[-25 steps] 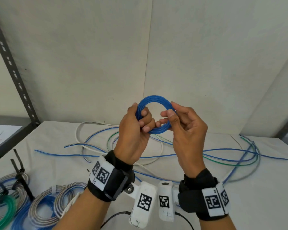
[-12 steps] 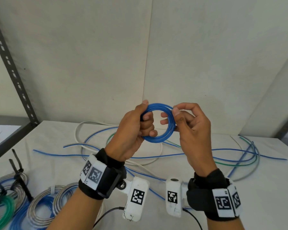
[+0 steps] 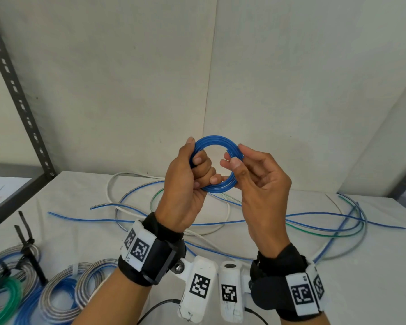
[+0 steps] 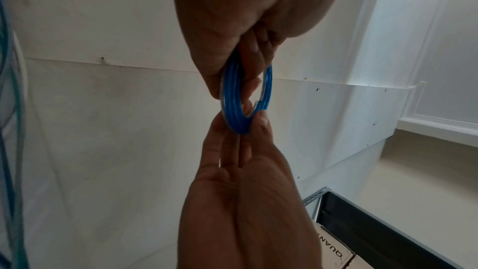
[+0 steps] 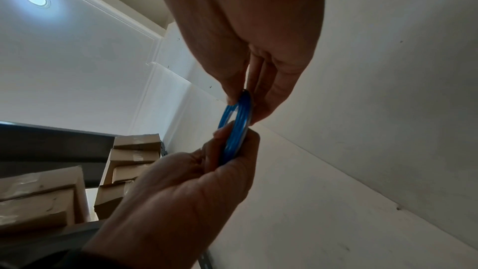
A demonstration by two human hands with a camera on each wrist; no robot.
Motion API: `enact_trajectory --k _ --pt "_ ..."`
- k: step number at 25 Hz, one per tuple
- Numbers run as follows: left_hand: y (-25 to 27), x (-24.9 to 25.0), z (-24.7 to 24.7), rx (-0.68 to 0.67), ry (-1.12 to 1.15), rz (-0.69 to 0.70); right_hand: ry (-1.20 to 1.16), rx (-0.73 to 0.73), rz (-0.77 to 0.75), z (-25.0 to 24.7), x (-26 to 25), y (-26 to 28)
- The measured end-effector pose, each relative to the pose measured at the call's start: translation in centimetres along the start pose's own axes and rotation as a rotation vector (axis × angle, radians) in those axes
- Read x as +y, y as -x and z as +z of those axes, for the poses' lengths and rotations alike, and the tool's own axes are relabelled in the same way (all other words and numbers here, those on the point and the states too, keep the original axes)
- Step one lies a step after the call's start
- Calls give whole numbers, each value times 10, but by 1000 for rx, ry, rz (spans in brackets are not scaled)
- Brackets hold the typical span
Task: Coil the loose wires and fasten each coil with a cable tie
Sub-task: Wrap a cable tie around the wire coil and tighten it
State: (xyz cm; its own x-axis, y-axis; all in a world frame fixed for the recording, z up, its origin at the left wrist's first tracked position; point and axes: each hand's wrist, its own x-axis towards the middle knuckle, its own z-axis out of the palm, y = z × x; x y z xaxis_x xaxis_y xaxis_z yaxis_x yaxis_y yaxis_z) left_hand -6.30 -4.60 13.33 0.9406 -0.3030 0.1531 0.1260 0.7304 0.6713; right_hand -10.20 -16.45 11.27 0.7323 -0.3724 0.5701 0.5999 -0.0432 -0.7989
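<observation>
Blue wire coil [image 3: 217, 168] held upright above the table [image 3: 373, 266], untied; light, likely springy and slick, so turns would fan apart if released. Left hand [image 3: 188, 184] curls round its left side; right hand [image 3: 256, 181] pinches the right rim, the free end's place unclear. Best gripped across all turns where the tie goes.

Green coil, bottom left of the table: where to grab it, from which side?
Pinch the green coil across its near-right arc, coming from above with the left hand. It lies flat, centre open for a finger; grey coils crowd its right and the frame cuts its left.
</observation>
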Motion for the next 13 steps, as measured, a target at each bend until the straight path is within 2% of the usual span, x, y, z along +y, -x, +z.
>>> enact_trajectory --k 5,9,11,13 --pt "1 -2 1 16 7 9 -1 19 16 -2 0 -1" --pt "-1 -4 0 20 -1 16 56 -45 28 -7 -2 -3" --pt "-2 -2 -3 -27 -20 -28 51 -43 22 -14 -4 -6" --pt "-3 5 -8 -107 -143 -134 63 -77 18 -25 -8 -11"
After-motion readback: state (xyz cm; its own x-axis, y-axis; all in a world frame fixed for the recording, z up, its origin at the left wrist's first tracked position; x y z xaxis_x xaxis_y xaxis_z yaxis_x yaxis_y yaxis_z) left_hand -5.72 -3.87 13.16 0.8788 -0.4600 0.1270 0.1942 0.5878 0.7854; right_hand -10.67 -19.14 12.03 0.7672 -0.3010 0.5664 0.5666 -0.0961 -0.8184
